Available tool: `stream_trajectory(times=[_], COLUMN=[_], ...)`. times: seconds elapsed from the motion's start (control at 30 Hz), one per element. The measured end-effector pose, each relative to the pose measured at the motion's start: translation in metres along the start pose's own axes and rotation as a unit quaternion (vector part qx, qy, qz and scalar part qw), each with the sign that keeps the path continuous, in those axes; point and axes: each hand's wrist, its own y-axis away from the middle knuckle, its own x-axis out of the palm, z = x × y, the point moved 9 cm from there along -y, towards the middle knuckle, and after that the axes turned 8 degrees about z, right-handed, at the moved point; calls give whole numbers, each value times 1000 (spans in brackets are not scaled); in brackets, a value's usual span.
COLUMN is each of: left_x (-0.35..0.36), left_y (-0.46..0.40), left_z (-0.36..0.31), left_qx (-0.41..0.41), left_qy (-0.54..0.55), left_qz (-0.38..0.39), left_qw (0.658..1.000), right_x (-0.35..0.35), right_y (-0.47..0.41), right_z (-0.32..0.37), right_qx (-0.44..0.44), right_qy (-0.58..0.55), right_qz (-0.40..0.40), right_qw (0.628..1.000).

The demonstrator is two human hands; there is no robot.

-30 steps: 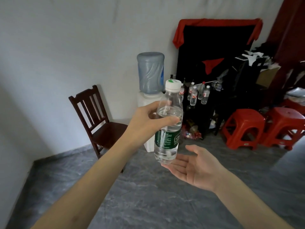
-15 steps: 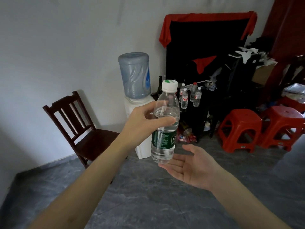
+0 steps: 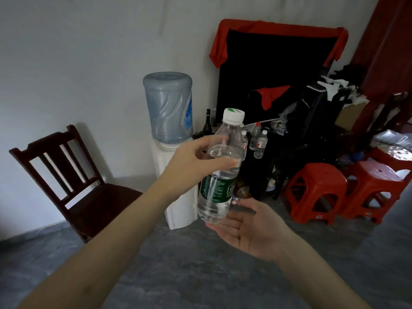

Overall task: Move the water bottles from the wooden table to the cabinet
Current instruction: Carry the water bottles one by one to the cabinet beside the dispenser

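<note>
My left hand (image 3: 191, 163) grips a clear water bottle (image 3: 219, 175) with a green label and a white cap, holding it upright at its upper part in the middle of the view. My right hand (image 3: 249, 228) lies palm up and open just under the bottle's base; contact cannot be told. Farther back, several small water bottles (image 3: 258, 141) with red labels stand on a dark cabinet (image 3: 256, 172) against the wall, partly hidden behind the held bottle.
A white water dispenser (image 3: 178, 204) with a blue jug stands left of the cabinet. A dark wooden chair (image 3: 66, 177) is at the left. Red plastic stools (image 3: 316, 192) stand at the right. A black board with red cloth (image 3: 276, 70) leans behind the clutter. Grey floor below.
The dispenser, cabinet and stools look larger and nearer than before, and the chair has slid left. Both hands and the bottle keep the same pose.
</note>
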Motion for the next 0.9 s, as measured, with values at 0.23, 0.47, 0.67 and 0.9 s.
stream_trajectory(times=[0.23, 0.47, 0.67, 0.9], left_x=[-39, -49, -52, -40], left_y=[-100, -181, -241, -323], left_z=[20, 45, 67, 76], left_qx=[23, 26, 22, 29], left_qy=[-6, 6, 5, -2], left_qz=[3, 32, 36, 33], left_qw=[1000, 999, 999, 999], right_x=[3, -10, -32, -63], right_y=[-63, -100, -132, -163], right_z=[85, 141, 188, 268], right_qx=[-9, -18, -19, -17], right_qy=[12, -5, -10, -3], right_qz=[-14, -26, -40, -28], right_qw=[1000, 999, 999, 999])
